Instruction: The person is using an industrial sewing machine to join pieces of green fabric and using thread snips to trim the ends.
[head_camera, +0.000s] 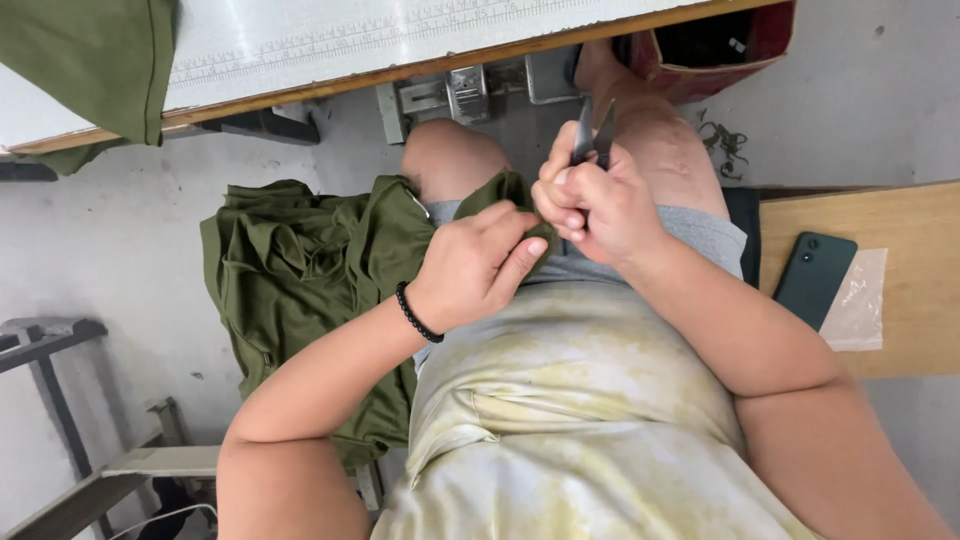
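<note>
Garment sewing workshop, ruler-marked worktable (400, 40) with wooden edge, olive green fabric (300, 270) heaped beside the seated worker, thread snips (592, 132) (dark metal), bare concrete floor (110, 240)

Olive green garment (300, 270) crumpled over lap, draping left (edge pinched up); dark thread snips (592, 135) upright, blades nearly closed.

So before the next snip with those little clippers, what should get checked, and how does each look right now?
1. Thread snips gripped firmly in the right hand: ok.
2. Olive green fabric edge pinched by the left hand: ok.
3. Left fingers away from the blade tips: ok, the tips point upward, away from them.
4. Loose thread to cut visible: cannot tell.
5. Remaining fabric supported on the lap, not dragging: cannot tell; it hangs off to the left.
6. Phone on the wooden board out of the way: ok.
</note>
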